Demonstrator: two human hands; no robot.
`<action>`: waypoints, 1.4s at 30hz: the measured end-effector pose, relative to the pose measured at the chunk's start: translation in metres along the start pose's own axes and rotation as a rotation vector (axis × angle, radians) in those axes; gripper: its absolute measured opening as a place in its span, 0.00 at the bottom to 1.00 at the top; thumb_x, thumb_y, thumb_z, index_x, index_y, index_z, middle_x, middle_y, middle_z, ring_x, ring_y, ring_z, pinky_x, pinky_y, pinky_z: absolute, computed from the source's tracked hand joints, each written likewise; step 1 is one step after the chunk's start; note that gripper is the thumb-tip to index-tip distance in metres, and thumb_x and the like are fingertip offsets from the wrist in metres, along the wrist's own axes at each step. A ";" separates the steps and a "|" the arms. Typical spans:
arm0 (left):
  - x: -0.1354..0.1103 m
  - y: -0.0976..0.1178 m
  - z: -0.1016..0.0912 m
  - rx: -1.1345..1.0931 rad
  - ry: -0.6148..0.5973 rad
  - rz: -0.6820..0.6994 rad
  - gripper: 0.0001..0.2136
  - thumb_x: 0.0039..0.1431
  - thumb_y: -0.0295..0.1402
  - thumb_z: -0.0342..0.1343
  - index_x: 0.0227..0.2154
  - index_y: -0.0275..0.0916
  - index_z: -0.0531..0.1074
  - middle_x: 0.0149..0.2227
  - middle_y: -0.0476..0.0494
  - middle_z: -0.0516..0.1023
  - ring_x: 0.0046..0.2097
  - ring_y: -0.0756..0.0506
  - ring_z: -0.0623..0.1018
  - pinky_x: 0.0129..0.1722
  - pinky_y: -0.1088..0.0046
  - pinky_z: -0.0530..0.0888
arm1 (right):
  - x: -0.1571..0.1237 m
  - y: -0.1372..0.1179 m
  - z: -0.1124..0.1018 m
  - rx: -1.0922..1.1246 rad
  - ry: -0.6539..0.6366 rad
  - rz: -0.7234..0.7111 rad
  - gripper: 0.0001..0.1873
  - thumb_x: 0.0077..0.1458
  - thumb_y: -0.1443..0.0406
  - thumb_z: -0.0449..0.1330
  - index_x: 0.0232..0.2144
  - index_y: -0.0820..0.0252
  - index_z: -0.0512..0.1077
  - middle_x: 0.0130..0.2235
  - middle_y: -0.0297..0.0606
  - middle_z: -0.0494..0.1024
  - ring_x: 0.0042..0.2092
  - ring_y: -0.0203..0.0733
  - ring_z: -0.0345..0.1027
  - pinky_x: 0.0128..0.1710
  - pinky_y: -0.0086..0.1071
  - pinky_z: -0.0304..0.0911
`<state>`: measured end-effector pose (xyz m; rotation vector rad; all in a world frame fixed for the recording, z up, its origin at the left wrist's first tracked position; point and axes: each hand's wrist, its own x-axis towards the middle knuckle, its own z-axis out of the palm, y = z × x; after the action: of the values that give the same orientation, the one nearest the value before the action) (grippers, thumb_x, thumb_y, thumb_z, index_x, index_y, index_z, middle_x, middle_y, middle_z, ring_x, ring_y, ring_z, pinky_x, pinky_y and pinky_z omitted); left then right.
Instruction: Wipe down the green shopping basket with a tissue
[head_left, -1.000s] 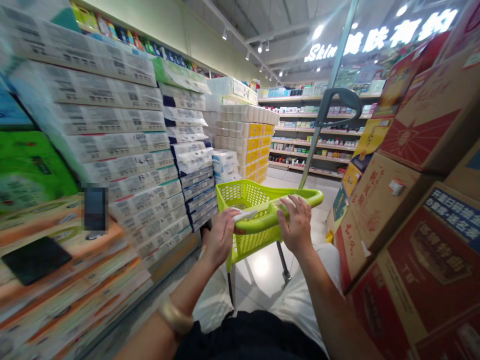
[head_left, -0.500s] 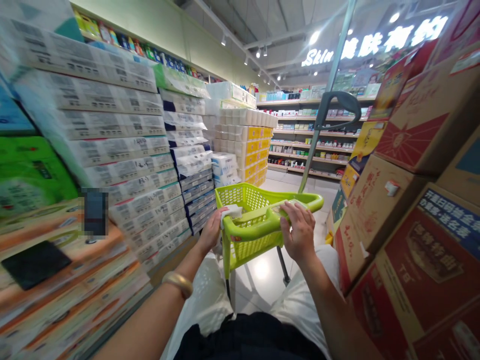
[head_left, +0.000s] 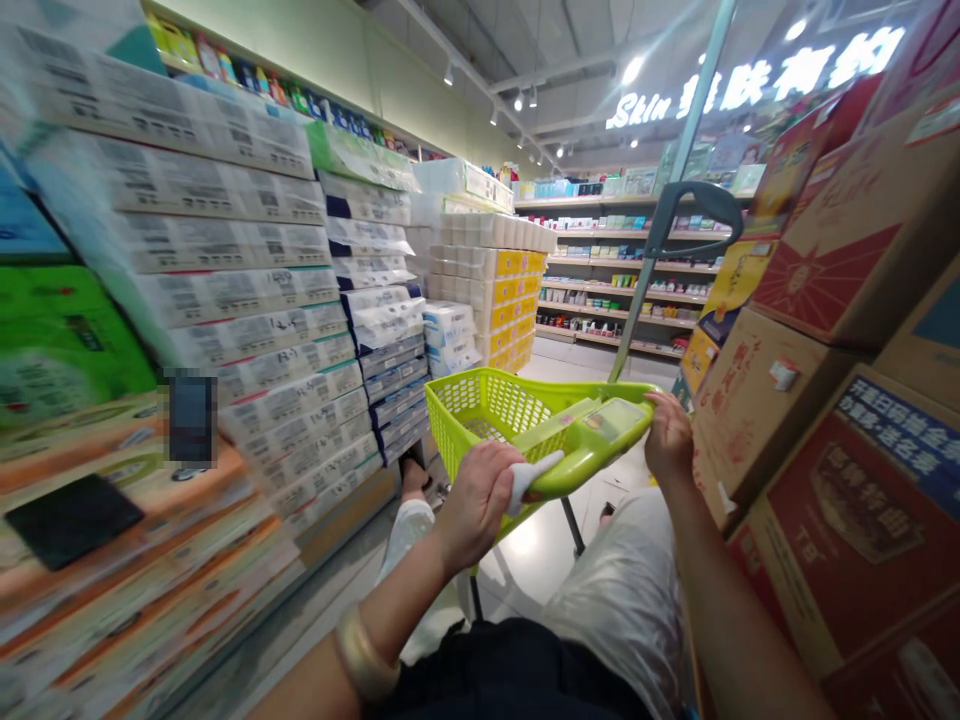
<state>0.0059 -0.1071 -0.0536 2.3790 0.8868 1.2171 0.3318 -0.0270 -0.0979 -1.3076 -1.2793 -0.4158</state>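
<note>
A lime-green trolley basket [head_left: 499, 400] with perforated walls is in front of my knees, its thick handle [head_left: 581, 465] towards me. My left hand [head_left: 480, 500] is closed around a white cloth [head_left: 534, 478], which is pressed on the handle's near left part. At the handle's far right corner, my right hand [head_left: 670, 438] has its fingers wrapped round the rim. A clear panel [head_left: 611, 420] is set in the handle between the hands. Dark legs hold the basket above the floor. A pole with a grey grip [head_left: 694, 218] rises behind it.
Stacked white tissue packs [head_left: 247, 240] line the left side, with orange packs [head_left: 150, 560] nearer me. A dark flat object [head_left: 73, 522] lies on these. Cartons [head_left: 840, 500] rise close on the right. Stocked shelves [head_left: 600, 270] stand at the back, beyond the tiled floor.
My left hand has moved right along the handle with the white cloth. My right hand has gone from the panel to the handle's right corner. The basket has turned slightly.
</note>
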 end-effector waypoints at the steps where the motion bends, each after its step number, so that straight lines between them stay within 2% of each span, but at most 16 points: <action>1: 0.000 -0.001 0.002 0.008 0.005 -0.004 0.19 0.67 0.40 0.35 0.40 0.40 0.71 0.43 0.40 0.74 0.48 0.42 0.70 0.54 0.59 0.65 | -0.001 -0.001 0.000 0.015 0.015 0.010 0.25 0.62 0.59 0.38 0.41 0.62 0.73 0.47 0.47 0.75 0.55 0.48 0.63 0.58 0.49 0.56; 4: 0.000 -0.015 0.003 0.023 0.048 -0.042 0.20 0.67 0.40 0.34 0.37 0.40 0.72 0.41 0.41 0.75 0.46 0.43 0.71 0.52 0.60 0.66 | -0.007 -0.008 -0.002 0.040 0.064 0.026 0.25 0.62 0.59 0.38 0.41 0.62 0.73 0.47 0.47 0.74 0.55 0.48 0.64 0.57 0.49 0.57; 8: -0.001 -0.040 -0.002 0.009 0.168 -0.122 0.21 0.67 0.40 0.33 0.38 0.40 0.71 0.41 0.42 0.75 0.47 0.44 0.72 0.53 0.60 0.67 | -0.016 -0.019 -0.007 0.029 0.102 -0.008 0.24 0.62 0.60 0.40 0.41 0.63 0.73 0.47 0.48 0.74 0.54 0.49 0.65 0.56 0.49 0.58; 10: -0.002 -0.040 -0.005 0.001 0.218 -0.167 0.21 0.67 0.41 0.33 0.38 0.40 0.71 0.42 0.42 0.75 0.47 0.44 0.72 0.54 0.60 0.66 | -0.020 -0.025 -0.008 0.013 0.121 -0.027 0.23 0.61 0.61 0.40 0.41 0.63 0.73 0.46 0.48 0.75 0.53 0.49 0.65 0.56 0.49 0.59; 13: -0.008 -0.014 -0.005 0.013 0.223 -0.173 0.20 0.67 0.39 0.33 0.37 0.40 0.71 0.41 0.42 0.75 0.48 0.44 0.71 0.52 0.61 0.67 | -0.023 -0.032 -0.009 -0.012 0.141 -0.032 0.22 0.61 0.62 0.41 0.41 0.64 0.73 0.46 0.49 0.75 0.52 0.50 0.66 0.56 0.49 0.59; 16: -0.013 0.022 -0.003 0.147 0.093 -0.033 0.15 0.66 0.36 0.40 0.43 0.42 0.71 0.45 0.42 0.74 0.52 0.42 0.69 0.56 0.59 0.63 | -0.024 -0.034 -0.010 -0.017 0.155 -0.023 0.22 0.62 0.62 0.41 0.42 0.64 0.73 0.46 0.49 0.75 0.53 0.50 0.66 0.56 0.48 0.59; 19: -0.016 0.035 -0.002 0.271 0.051 0.035 0.14 0.64 0.34 0.43 0.46 0.41 0.70 0.46 0.41 0.74 0.50 0.41 0.69 0.53 0.59 0.63 | -0.024 -0.033 -0.011 -0.016 0.152 -0.023 0.23 0.62 0.62 0.40 0.43 0.64 0.73 0.46 0.49 0.74 0.54 0.50 0.65 0.57 0.48 0.58; 23: -0.015 0.011 -0.009 0.252 0.064 0.060 0.16 0.65 0.36 0.39 0.43 0.39 0.71 0.43 0.40 0.75 0.47 0.42 0.70 0.51 0.60 0.65 | -0.026 -0.035 -0.011 -0.051 0.119 -0.030 0.23 0.62 0.62 0.41 0.44 0.65 0.73 0.47 0.49 0.75 0.54 0.50 0.65 0.56 0.48 0.58; 27: -0.011 -0.021 -0.016 0.150 0.184 -0.054 0.21 0.67 0.38 0.32 0.40 0.38 0.72 0.41 0.40 0.75 0.46 0.42 0.72 0.51 0.61 0.67 | -0.030 -0.046 -0.008 -0.096 0.118 -0.057 0.22 0.61 0.62 0.43 0.44 0.64 0.73 0.47 0.47 0.75 0.53 0.49 0.65 0.56 0.46 0.58; 30: -0.007 -0.040 -0.021 0.077 0.291 -0.131 0.22 0.67 0.40 0.32 0.38 0.38 0.72 0.42 0.40 0.76 0.47 0.43 0.73 0.52 0.62 0.68 | -0.034 -0.056 -0.004 -0.119 0.098 -0.080 0.20 0.61 0.62 0.45 0.46 0.63 0.73 0.48 0.47 0.74 0.54 0.49 0.64 0.57 0.46 0.57; 35: 0.002 -0.058 -0.036 0.106 0.347 -0.254 0.23 0.66 0.39 0.31 0.38 0.36 0.73 0.43 0.39 0.77 0.47 0.43 0.75 0.51 0.62 0.70 | -0.039 -0.072 0.002 -0.154 0.046 -0.109 0.20 0.61 0.61 0.46 0.50 0.62 0.70 0.49 0.46 0.73 0.57 0.50 0.61 0.58 0.47 0.54; 39: 0.006 -0.043 -0.041 0.348 0.269 -0.230 0.23 0.66 0.36 0.30 0.39 0.36 0.73 0.42 0.39 0.78 0.47 0.42 0.74 0.52 0.60 0.69 | -0.040 -0.081 0.005 -0.146 0.049 -0.123 0.21 0.61 0.61 0.47 0.53 0.61 0.66 0.49 0.47 0.72 0.57 0.50 0.61 0.58 0.49 0.53; 42: 0.007 -0.017 -0.028 0.618 0.181 -0.175 0.19 0.66 0.35 0.35 0.37 0.38 0.74 0.41 0.38 0.76 0.47 0.39 0.72 0.53 0.56 0.67 | -0.041 -0.084 0.005 -0.138 0.067 -0.112 0.22 0.60 0.61 0.47 0.53 0.63 0.65 0.49 0.49 0.71 0.57 0.51 0.61 0.57 0.49 0.54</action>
<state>-0.0196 -0.0894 -0.0419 2.5771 1.6992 1.2302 0.2460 -0.0649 -0.0948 -1.3288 -1.2895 -0.6315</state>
